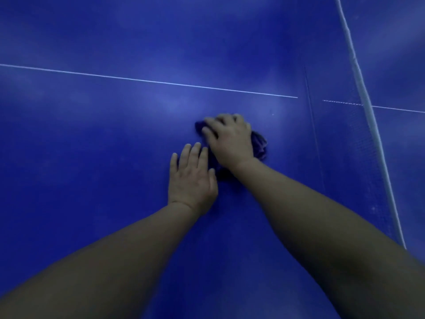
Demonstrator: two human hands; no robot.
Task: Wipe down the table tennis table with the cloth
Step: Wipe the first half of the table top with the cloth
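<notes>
- Nearest the lens: left forearm (103,261) and right forearm (322,226), both bare, stretched forward over the table (92,134).
- Left hand (192,178): flat on the blue top, fingers straight and close together, holding nothing; by the look of it, bracing.
- Right hand (230,139): just beyond the left one, fingers curled down and clamped on the cloth (259,146), pressing it onto the surface.
- Cloth: dark, bunched into a wad under the right palm, touching the table, showing at the fingertips and past the outer side of the hand; on the near side of the white line (149,80), fairly near the net (369,107).
- Judged as mid-wipe: cloth down and under pressure, so past the picking-up stage and into the wiping proper.
- Done so far: cannot tell. Pale hazy patches around the hands and beyond the line, possibly lamp glare, possibly damp streaks; no plain border between wiped and unwiped surface.
- Left to do, as a judgement only: likely the stretch past the white line, the strip along the net, and the half behind the net; rest of the table out of view, so no firm share either way.
</notes>
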